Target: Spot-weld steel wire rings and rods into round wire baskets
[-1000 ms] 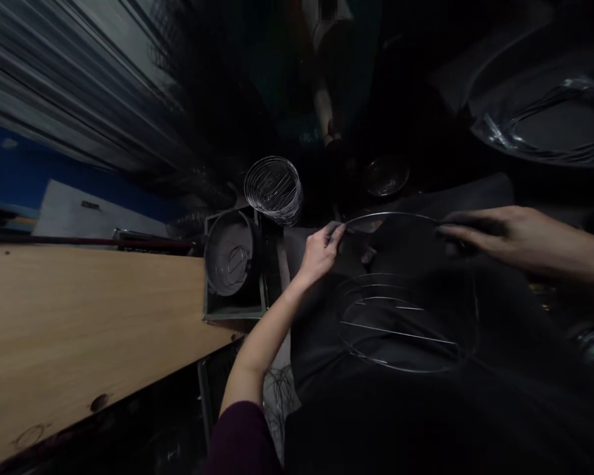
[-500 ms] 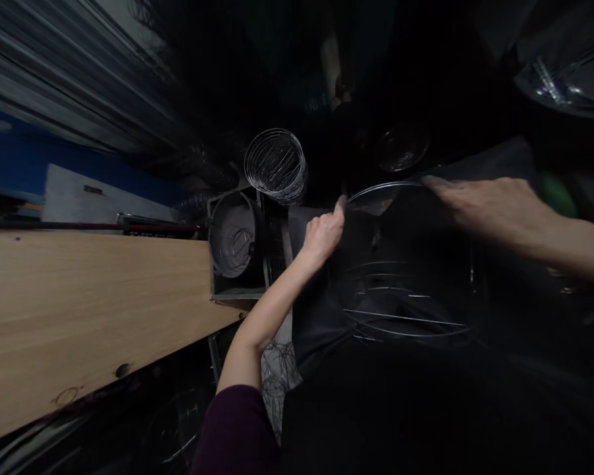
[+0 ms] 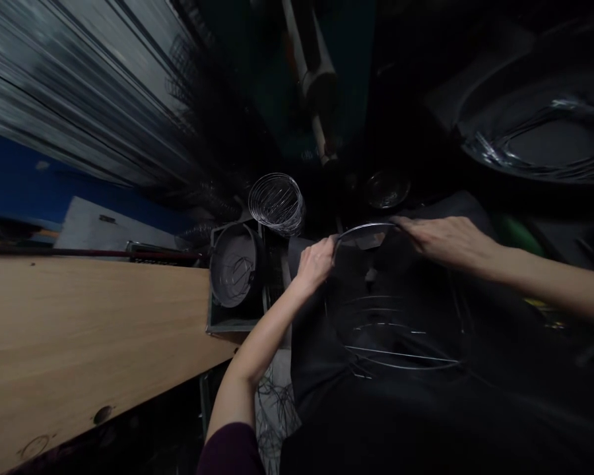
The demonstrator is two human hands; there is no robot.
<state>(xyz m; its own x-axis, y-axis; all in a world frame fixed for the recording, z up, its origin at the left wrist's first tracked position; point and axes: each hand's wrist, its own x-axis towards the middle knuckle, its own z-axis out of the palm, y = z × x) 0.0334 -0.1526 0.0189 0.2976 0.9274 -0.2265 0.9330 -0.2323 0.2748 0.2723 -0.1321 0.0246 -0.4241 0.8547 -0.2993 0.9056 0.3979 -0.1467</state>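
My left hand (image 3: 317,264) pinches one end of a curved steel wire hoop (image 3: 366,227) in front of my lap. My right hand (image 3: 448,241) comes in from the right, its fingertips gripping the hoop's other stretch. Below both hands, more bent wire rings (image 3: 396,336) lie across my dark clothing, dim and partly hidden in shadow. A purple sleeve (image 3: 230,452) covers my left forearm near the bottom edge.
To the left stand a light wooden tabletop (image 3: 89,330), a grey round tub (image 3: 235,264) holding wire in a box, and a wire coil (image 3: 276,204). A dark bowl (image 3: 387,190), a wide dish of wire loops (image 3: 534,135) and floor wire tangles (image 3: 274,409) lie nearby.
My right hand has slid left along the wire, closer to my left hand. The visible arc between my hands is shorter. My left hand stays at the hoop's end.
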